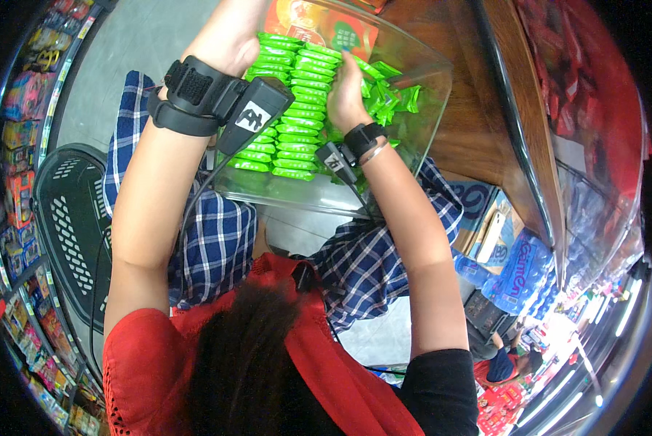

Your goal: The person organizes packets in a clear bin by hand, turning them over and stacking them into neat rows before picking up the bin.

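Observation:
Green foil snack packets (304,109) lie in stacked rows inside a clear plastic bin (435,117). More green packets (386,98) are heaped loosely at the bin's right side. My right hand (349,95) is in the bin against the right edge of the rows, its fingers towards the top; whether it grips a packet cannot be told. My left hand (244,54) reaches to the upper left of the rows, with its fingers cut off or hidden. Both wrists wear black straps with small black devices. An orange printed card (326,24) stands at the bin's far end.
A dark plastic basket (70,234) is at my left, near shelves of packaged goods (26,141). On the right are a wooden display stand (462,109), a cardboard box (508,223) with a phone (491,236) on it, and packs of bottled water (522,272). Another person (505,365) is farther off.

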`<state>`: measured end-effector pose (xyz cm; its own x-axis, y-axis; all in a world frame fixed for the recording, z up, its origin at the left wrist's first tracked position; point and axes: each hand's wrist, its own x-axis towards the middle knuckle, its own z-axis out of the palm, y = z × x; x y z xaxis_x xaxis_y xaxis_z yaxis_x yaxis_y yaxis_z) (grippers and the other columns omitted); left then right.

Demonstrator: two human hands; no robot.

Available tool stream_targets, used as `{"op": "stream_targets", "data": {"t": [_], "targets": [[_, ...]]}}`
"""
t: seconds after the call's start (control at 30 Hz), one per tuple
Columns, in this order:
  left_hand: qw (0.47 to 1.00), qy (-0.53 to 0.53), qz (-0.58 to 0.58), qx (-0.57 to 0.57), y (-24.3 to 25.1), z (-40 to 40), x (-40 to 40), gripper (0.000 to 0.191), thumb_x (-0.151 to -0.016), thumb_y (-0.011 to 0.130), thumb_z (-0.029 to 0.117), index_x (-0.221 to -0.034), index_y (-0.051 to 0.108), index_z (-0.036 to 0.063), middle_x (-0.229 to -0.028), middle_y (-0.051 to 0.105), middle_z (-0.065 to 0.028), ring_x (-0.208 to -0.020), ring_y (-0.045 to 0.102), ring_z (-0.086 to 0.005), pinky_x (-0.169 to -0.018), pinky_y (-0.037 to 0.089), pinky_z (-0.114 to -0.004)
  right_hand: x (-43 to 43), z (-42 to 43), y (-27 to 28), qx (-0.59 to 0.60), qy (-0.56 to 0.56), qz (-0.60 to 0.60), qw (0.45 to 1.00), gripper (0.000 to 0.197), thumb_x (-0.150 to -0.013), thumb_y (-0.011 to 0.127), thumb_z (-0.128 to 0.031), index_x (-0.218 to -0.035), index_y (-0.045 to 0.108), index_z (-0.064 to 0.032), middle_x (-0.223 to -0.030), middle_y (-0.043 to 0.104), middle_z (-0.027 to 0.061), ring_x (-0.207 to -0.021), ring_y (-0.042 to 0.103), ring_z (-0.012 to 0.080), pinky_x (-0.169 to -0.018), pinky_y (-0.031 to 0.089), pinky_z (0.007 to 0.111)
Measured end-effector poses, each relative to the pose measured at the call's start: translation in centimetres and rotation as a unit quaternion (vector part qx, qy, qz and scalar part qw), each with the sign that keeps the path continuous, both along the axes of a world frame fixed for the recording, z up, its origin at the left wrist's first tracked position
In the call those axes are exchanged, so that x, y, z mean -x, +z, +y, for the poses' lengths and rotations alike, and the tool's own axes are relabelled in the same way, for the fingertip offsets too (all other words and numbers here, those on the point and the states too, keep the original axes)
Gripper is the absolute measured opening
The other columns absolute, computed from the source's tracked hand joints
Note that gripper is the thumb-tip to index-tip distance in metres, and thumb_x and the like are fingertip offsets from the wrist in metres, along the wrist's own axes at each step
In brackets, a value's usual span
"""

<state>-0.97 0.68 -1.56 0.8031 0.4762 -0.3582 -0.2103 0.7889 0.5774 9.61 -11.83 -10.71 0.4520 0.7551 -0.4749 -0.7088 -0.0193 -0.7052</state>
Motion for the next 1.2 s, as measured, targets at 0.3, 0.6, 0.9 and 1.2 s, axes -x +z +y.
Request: {"op": "stream_targets", "data": {"t": [0.3, 0.6, 0.9, 1.2], "targets": [[0.975, -0.078, -0.082, -0.191, -0.8, 0.4, 0.9, 0.043, -0.084, 0.057, 0.023, -0.119, 0.045, 0.0026, -0.115, 0.05, -0.0126, -0.108, 0.049, -0.0235, -0.095, 0.04, -0.034, -1.8, -0.1, -0.9, 0.006, -0.011, -0.078, 0.997, 0.083, -0.089, 0.044, -0.047, -0.141, 0.017, 0.0119, -0.149, 0.023, 0.0204, -0.136, 0.025, 0.0266, -0.113, 0.016, 0.035], [0.991, -0.108, -0.079, 0.0, -0.3, -0.5, -0.1, 0.03, -0.091, 0.044, 0.025, -0.103, 0.055, -0.0001, -0.086, 0.061, -0.0106, -0.079, 0.061, -0.021, -0.075, 0.052, -0.031, -2.0, -0.5, 0.2, 0.076, 0.112, -0.09, 0.987, 0.087, -0.088, 0.041, -0.054, -0.144, 0.014, 0.0075, -0.149, 0.023, 0.0217, -0.136, 0.025, 0.0282, -0.112, 0.014, 0.039], [0.996, -0.056, -0.047, -0.053, -0.7, 0.0, -0.1, 0.024, -0.091, 0.043, 0.022, -0.098, 0.055, 0.0015, -0.089, 0.061, -0.0108, -0.083, 0.059, -0.0216, -0.075, 0.051, -0.034, -1.9, 0.1, -4.2, 0.017, -0.028, -0.056, 0.998, 0.045, -0.094, 0.036, -0.035, -0.111, 0.056, 0.0013, -0.108, 0.062, 0.0117, -0.099, 0.058, 0.0233, -0.092, 0.043, 0.037], [0.996, -0.075, -0.048, -0.002, -0.4, -0.3, 0.0, 0.026, -0.088, 0.045, 0.023, -0.093, 0.056, -0.0001, -0.085, 0.062, -0.0125, -0.075, 0.06, -0.0233, -0.069, 0.052, -0.033, -0.5, -0.1, -2.8, 0.027, -0.014, -0.065, 0.997, 0.041, -0.093, 0.041, -0.036, -0.107, 0.059, -0.0025, -0.1, 0.065, 0.0088, -0.087, 0.062, 0.0223, -0.083, 0.048, 0.036]]}}
